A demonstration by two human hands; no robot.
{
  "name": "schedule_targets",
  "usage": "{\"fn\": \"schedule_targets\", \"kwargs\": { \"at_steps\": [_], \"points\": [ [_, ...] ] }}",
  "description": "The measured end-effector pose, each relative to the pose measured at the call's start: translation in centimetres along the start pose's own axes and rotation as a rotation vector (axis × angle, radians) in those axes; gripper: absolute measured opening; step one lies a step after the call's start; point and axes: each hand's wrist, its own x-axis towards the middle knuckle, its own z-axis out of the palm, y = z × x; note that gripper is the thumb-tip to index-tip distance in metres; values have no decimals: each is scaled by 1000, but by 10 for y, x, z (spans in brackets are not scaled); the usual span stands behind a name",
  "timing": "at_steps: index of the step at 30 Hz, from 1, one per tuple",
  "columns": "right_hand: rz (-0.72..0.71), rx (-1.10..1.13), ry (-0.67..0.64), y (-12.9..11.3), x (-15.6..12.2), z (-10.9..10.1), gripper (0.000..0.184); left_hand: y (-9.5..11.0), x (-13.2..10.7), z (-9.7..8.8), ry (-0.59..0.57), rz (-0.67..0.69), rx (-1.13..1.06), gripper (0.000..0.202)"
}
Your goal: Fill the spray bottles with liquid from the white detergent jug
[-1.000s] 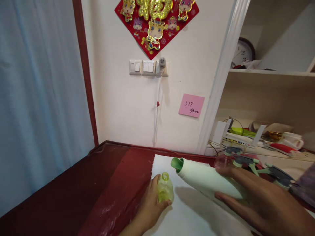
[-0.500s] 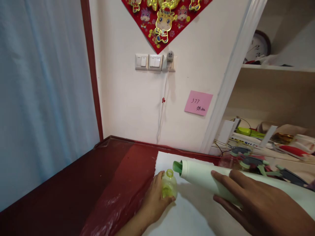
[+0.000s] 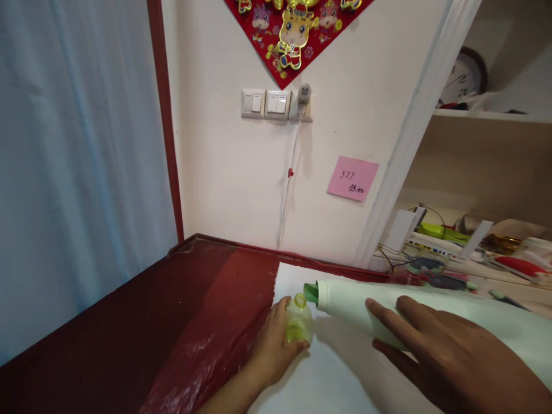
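A small clear bottle (image 3: 297,319) with a yellow-green tint is gripped by the left hand (image 3: 273,345), whose fingers are wrapped round its side and base. The bottle stands upright with its neck uncapped; a yellow-green tinge is seen low inside it, though whether that is liquid or only the colour of the plastic cannot be told. It rests on the white sheet (image 3: 328,379) near that sheet's far left corner, just inside the edge where the white meets the red table cover (image 3: 207,310).

Just to the right of the bottle, a rolled white sheet (image 3: 357,299) is laid across the flat sheet, with a green inner end (image 3: 311,292) showing at its open mouth. That mouth is pointed at the bottle and lies just beside its neck; whether the two touch cannot be told. The right hand (image 3: 448,356) is laid flat on top of the roll, fingers spread and extended toward the bottle, nothing being clasped. The fingertips are set well short of the roll's open end, so the bottle is kept apart from the right hand by that stretch of roll.

Beyond the roll, toward the far right edge, clutter on a low shelf (image 3: 452,253) is seen.
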Motion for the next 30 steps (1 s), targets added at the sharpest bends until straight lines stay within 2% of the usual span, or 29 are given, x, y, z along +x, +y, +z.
{"fn": "schedule_targets", "kwargs": {
  "at_steps": [30],
  "points": [
    [-49, 20, -9, 0, 4, -4, 38, 11, -2, -3, -4, -14, 1, 83]
  ]
}}
